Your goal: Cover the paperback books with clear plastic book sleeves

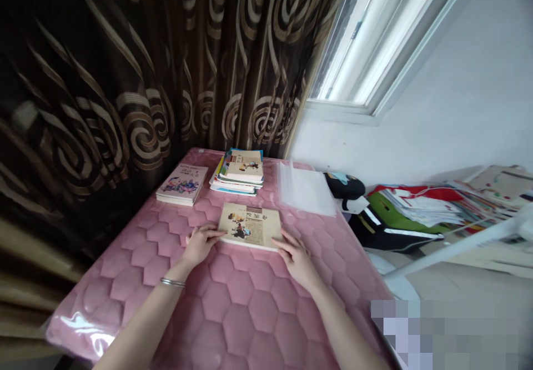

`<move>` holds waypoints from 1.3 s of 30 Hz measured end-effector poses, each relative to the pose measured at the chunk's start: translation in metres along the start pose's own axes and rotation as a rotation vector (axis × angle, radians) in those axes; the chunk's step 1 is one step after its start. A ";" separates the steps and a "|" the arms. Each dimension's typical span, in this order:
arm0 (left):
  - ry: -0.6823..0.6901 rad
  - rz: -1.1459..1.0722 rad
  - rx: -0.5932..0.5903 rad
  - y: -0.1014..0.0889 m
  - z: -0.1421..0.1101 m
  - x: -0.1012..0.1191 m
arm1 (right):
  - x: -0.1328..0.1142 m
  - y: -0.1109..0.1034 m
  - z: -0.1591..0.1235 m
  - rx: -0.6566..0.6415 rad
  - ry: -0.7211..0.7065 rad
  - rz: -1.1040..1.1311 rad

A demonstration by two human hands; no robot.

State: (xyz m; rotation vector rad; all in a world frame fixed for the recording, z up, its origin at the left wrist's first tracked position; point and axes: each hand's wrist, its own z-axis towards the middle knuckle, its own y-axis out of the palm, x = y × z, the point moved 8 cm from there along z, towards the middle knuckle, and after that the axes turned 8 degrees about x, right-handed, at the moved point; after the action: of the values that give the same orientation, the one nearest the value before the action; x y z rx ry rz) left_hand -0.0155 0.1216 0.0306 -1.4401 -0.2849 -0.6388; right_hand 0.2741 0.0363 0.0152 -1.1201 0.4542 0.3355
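A cream paperback book (252, 226) with dark Chinese characters and small painted figures on its cover lies flat on the pink quilted surface in front of me. My left hand (203, 243), below a silver bracelet on the wrist, grips its left edge with fingers close together. At the opposite short edge, my right hand (295, 253) grips the lower right corner, fingertips on the cover. The undersides of both hands are hidden. Behind this book stands a stack of books (239, 173), topped by a similar cream cover. Farther left lies a smaller pile of pink-covered books (182, 185).
Clear plastic sleeves (307, 189) lie at the right back of the pink quilted mattress (250, 309). A patterned brown curtain (233, 64) hangs behind and left. Bags and papers (416, 206) are piled beyond the right edge, near a white pole (458, 245).
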 end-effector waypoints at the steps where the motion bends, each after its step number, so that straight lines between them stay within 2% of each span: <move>1: 0.003 -0.008 -0.012 0.000 0.000 -0.001 | 0.001 0.000 0.000 -0.006 -0.002 0.006; 7: 0.000 -0.033 -0.006 0.001 -0.001 -0.004 | 0.007 -0.002 0.001 -0.032 -0.010 0.036; 10: -0.003 -0.034 0.013 0.003 -0.002 -0.005 | 0.003 -0.005 0.011 -0.040 -0.049 0.105; 14: -0.018 -0.039 0.037 0.002 -0.004 -0.004 | -0.010 0.000 0.045 -0.028 -0.095 0.069; 19: -0.046 -0.063 0.084 -0.002 -0.007 0.007 | -0.024 0.021 0.097 -0.086 -0.071 -0.164; 22: -0.081 -0.018 0.153 -0.005 -0.006 0.014 | -0.029 0.030 0.113 -0.155 -0.047 -0.249; 25: -0.072 0.024 0.163 -0.004 -0.004 0.020 | -0.034 0.032 0.121 -0.193 -0.043 -0.265; 29: -0.054 0.012 0.164 -0.005 0.002 0.018 | -0.033 0.028 0.123 -0.238 -0.018 -0.309; 32: -0.091 -0.003 0.202 -0.007 0.014 0.012 | -0.028 0.020 0.116 -0.248 0.009 -0.347; 36: -0.217 0.036 0.270 -0.007 0.040 0.005 | -0.025 0.011 0.093 -0.230 0.058 -0.376; 39: -0.289 -0.021 0.255 0.003 0.061 0.007 | -0.023 0.012 0.069 -0.225 0.162 -0.353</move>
State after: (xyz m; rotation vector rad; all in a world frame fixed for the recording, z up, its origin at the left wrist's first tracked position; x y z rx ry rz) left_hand 0.0034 0.1798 0.0402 -1.2817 -0.5881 -0.3933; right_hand 0.2612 0.1040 0.0421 -1.4275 0.3577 -0.0154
